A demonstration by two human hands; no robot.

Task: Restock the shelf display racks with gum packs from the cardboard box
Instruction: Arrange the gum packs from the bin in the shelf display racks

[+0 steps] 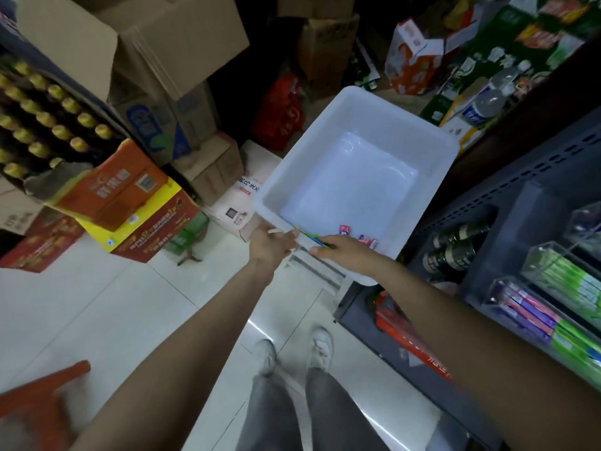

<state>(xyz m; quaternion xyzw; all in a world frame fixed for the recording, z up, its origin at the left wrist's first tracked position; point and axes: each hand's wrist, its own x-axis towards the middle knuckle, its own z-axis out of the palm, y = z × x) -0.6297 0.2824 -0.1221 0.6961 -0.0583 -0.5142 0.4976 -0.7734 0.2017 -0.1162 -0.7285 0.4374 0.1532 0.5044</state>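
Note:
A white plastic bin [354,102] is held out in front of me, nearly bare inside. My left hand [270,247] grips its near rim at the left corner. My right hand [344,252] reaches over the same rim and pinches a green gum pack [313,237] against it. A red pack [344,230] and a purple-and-red pack [368,240] lie on the bin's floor beside my right fingers. Clear display racks [553,288] at the right hold rows of green packs [569,281] and purple-and-pink packs [533,315].
The dark metal shelf unit [520,196] stands at the right with bottles [452,252] on a lower level. Stacked cartons [123,196], a crate of gold-capped bottles [48,118] and cardboard boxes [156,43] crowd the left and back. White tiled floor [113,304] lies below, my feet on it.

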